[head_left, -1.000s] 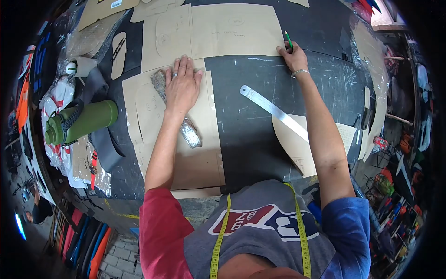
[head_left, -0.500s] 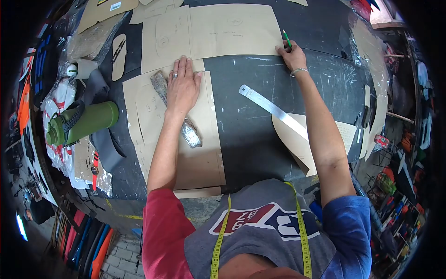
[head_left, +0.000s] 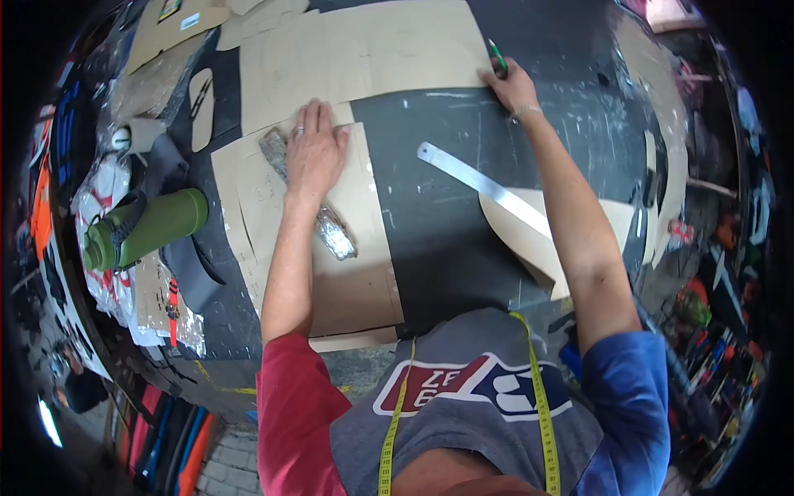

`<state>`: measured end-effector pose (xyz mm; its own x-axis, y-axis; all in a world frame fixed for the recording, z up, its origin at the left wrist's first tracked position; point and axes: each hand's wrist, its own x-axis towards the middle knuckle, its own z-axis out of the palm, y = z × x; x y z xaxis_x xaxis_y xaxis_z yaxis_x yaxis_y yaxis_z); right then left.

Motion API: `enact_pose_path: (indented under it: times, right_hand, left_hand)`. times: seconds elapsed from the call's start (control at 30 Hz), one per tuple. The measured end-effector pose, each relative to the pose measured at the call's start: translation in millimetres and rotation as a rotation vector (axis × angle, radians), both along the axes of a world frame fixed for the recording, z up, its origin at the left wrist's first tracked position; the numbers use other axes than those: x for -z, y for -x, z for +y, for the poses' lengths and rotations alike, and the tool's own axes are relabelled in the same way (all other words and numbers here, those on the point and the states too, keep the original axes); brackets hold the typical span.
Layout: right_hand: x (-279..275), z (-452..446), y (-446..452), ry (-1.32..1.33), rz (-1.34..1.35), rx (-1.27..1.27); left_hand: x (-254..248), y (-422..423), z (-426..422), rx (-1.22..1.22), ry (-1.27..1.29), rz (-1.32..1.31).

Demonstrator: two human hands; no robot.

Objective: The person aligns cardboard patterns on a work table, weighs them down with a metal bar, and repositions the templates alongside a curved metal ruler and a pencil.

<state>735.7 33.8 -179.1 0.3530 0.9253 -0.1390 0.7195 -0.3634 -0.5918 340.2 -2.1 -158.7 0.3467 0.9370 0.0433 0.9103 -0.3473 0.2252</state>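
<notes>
My left hand lies flat with fingers stretched over the brown paper sheets, across a wrapped bar-like weight whose middle it hides. The fingertips reach close to the lower edge of a wide paper sheet. At that sheet's right edge, my right hand holds a green pencil, with thumb and fingers closed at the sheet's corner. A steel ruler lies slanted on the dark table, its lower end over a curved paper piece and partly hidden by my right forearm.
A green bottle lies at the left beside grey strips and plastic wrapping. A small paper pattern rests at the upper left. Long brown pieces line the table's right edge. A person's partial figure shows at the lower left.
The view has shifted and tilted slightly, so the table items appear moved a little left and up. Both hands keep the same places on the paper, the right still with the pencil.
</notes>
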Motion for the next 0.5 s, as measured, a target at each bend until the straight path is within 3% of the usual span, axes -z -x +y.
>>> enact_pose_path:
  times: [0.07,0.1,0.13,0.17,0.2,0.27,0.37,0.43,0.5]
  right_hand:
    - [3.3,0.3,-11.9,-0.175,0.08,0.025]
    - [-0.9,-2.5,-21.6,-0.193,-0.039,0.055]
    - [-5.9,-10.2,-36.3,-0.237,0.082,0.087]
    - [-16.7,-18.7,-51.2,-0.228,-0.08,0.102]
    - [-38.9,-36.5,-46.4,-0.316,0.163,0.117]
    - [-59.2,-73.6,-70.7,-0.31,0.204,0.144]
    - [-83.4,-154.0,-115.8,-0.151,0.153,0.074]
    - [-83.1,-223.6,-125.1,-0.336,0.494,0.225]
    - [-92.8,-285.4,-125.2,-0.287,0.439,0.381]
  left_hand:
    - [6.1,4.4,6.2,0.029,-0.038,0.036]
    - [11.2,6.2,8.0,0.052,-0.052,0.048]
    - [7.9,6.6,8.6,0.051,-0.01,0.043]
    - [1.8,5.4,10.3,0.052,0.035,0.04]
    - [-3.8,3.8,10.6,0.052,0.065,0.009]
    - [-3.3,4.0,14.5,0.05,0.073,-0.025]
    - [2.4,8.6,24.8,0.036,0.017,-0.069]
    - [-4.5,7.2,26.8,0.018,-0.021,-0.132]
    - [-22.1,-3.8,14.3,0.032,-0.152,-0.198]
